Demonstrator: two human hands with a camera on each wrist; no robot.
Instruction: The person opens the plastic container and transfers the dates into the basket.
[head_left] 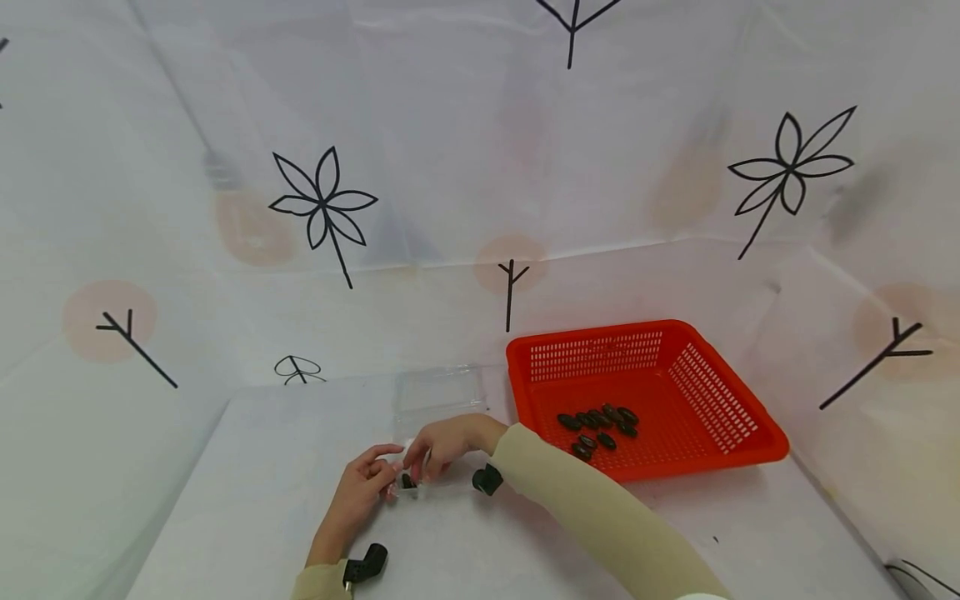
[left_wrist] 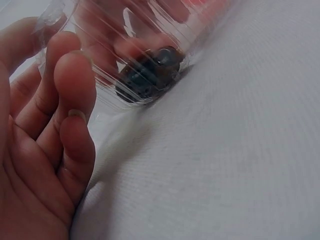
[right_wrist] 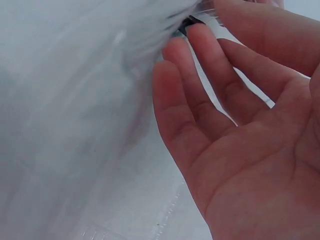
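A clear plastic box [head_left: 420, 492] with ridged walls stands on the table, its lid [head_left: 439, 390] folded back behind it. My left hand [head_left: 360, 492] holds the box at its left side; in the left wrist view the plastic edge lies between the fingers. Through the ridged wall, glossy dark oval pieces [left_wrist: 150, 75] show at the box's bottom. My right hand [head_left: 444, 443] reaches down into the box from above, thumb and fingers bent. A dark oval piece [right_wrist: 190, 22] shows at its fingertips in the right wrist view, mostly hidden by them.
A red plastic basket [head_left: 723, 450] with slotted walls stands right of the box, with several dark oval pieces [head_left: 600, 421] on its left side. The right forearm passes in front of the basket's near left corner. A white cloth with printed plants hangs behind the white table [head_left: 247, 500].
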